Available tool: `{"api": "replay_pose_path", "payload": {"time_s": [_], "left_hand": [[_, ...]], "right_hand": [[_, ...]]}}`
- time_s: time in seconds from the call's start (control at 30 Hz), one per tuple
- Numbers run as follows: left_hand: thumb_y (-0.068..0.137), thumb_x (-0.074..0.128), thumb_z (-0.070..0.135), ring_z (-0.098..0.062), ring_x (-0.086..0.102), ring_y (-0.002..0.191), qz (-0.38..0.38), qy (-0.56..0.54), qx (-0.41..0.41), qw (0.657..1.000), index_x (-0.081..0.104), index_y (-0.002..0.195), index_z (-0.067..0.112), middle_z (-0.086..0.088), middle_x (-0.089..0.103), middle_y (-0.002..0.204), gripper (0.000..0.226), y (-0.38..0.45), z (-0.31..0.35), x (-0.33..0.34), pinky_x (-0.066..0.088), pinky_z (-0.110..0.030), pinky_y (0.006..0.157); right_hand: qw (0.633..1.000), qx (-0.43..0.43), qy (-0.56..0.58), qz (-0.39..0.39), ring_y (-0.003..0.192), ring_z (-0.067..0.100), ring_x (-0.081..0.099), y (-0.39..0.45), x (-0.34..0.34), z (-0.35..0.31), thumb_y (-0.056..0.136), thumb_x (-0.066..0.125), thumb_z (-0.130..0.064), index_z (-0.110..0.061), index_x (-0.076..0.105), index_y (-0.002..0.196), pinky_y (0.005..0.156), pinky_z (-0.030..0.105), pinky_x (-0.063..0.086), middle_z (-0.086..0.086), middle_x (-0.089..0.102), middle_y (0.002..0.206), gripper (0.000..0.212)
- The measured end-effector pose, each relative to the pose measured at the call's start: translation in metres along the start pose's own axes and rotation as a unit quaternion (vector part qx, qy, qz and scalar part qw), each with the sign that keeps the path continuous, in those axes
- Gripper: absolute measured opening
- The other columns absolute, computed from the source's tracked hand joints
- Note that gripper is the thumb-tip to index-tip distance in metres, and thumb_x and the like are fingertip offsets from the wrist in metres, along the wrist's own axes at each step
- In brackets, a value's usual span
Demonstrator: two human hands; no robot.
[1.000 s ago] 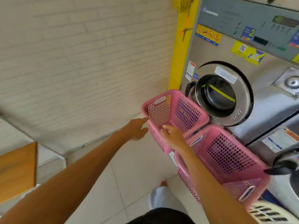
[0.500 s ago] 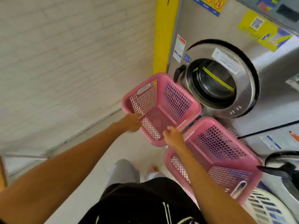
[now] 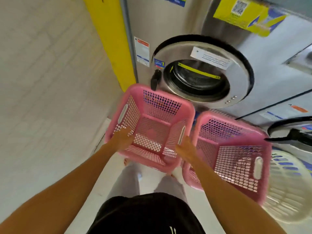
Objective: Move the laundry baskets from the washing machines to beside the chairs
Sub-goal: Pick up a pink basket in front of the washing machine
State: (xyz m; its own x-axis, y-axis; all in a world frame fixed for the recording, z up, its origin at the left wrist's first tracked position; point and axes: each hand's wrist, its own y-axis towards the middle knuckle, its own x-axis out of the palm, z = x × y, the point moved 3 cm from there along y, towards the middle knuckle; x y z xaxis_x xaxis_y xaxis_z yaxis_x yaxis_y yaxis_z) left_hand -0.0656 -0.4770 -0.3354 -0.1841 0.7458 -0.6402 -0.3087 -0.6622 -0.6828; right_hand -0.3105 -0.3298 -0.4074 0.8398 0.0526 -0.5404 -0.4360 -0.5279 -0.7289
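An empty pink laundry basket (image 3: pixel 160 93) stands in front of a steel washing machine (image 3: pixel 168 22) with a round door (image 3: pixel 199 78). My left hand (image 3: pixel 123 138) grips its near-left rim, fingers hooked inside. My right hand (image 3: pixel 185 149) holds its right rim just below the handle slot. A second pink basket (image 3: pixel 228 118), also empty, sits touching it on the right. No chairs are in view.
A white laundry basket (image 3: pixel 287 191) lies at the far right under another machine's black door handle (image 3: pixel 293 134). A yellow pillar (image 3: pixel 111 39) and a white brick wall (image 3: pixel 42 81) close off the left. Pale floor tiles (image 3: pixel 148 179) and my legs are below.
Both hands went from reaching towards the left pink basket to gripping its rim on either side. I have stepped closer and now look straight down into it.
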Motion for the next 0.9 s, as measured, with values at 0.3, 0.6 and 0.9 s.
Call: {"api": "replay_pose_path", "payload": {"time_s": [0.3, 0.6, 0.9], "left_hand": [[0.088, 0.046, 0.030, -0.034, 0.059, 0.115, 0.023, 0.096, 0.013, 0.995, 0.051, 0.131, 0.013, -0.016, 0.062, 0.128, 0.047, 0.097, -0.054, -0.051, 0.046, -0.043, 0.101], [0.091, 0.058, 0.029, -0.046, 0.064, 0.098, 0.083, 0.014, 0.017, 0.996, -0.005, 0.153, 0.039, -0.029, 0.049, 0.132, 0.089, 0.174, -0.063, -0.039, 0.059, -0.048, 0.070], [0.090, 0.052, 0.025, -0.048, 0.064, 0.083, 0.120, 0.078, 0.011, 0.990, -0.003, 0.152, 0.035, -0.030, 0.058, 0.106, 0.084, 0.185, -0.067, -0.047, 0.056, -0.055, 0.072]], "right_hand": [[0.993, 0.031, 0.007, 0.113, 0.146, 0.033, 0.034, 0.037, 0.000, -0.023, 0.077, 0.058, -0.064, -0.030, 0.008, 0.159, 0.114, 0.053, 0.034, 0.008, 0.024, 0.164, 0.102], [0.989, 0.092, 0.009, 0.115, 0.136, 0.047, 0.039, 0.060, 0.031, -0.010, 0.079, 0.074, -0.049, -0.041, -0.005, 0.157, 0.105, 0.055, 0.041, 0.023, 0.026, 0.155, 0.112], [0.977, -0.075, -0.045, 0.196, 0.090, 0.026, 0.057, 0.063, 0.022, 0.010, 0.094, 0.059, -0.029, -0.037, 0.005, 0.160, 0.074, 0.045, 0.056, 0.013, 0.056, 0.136, 0.085]]}}
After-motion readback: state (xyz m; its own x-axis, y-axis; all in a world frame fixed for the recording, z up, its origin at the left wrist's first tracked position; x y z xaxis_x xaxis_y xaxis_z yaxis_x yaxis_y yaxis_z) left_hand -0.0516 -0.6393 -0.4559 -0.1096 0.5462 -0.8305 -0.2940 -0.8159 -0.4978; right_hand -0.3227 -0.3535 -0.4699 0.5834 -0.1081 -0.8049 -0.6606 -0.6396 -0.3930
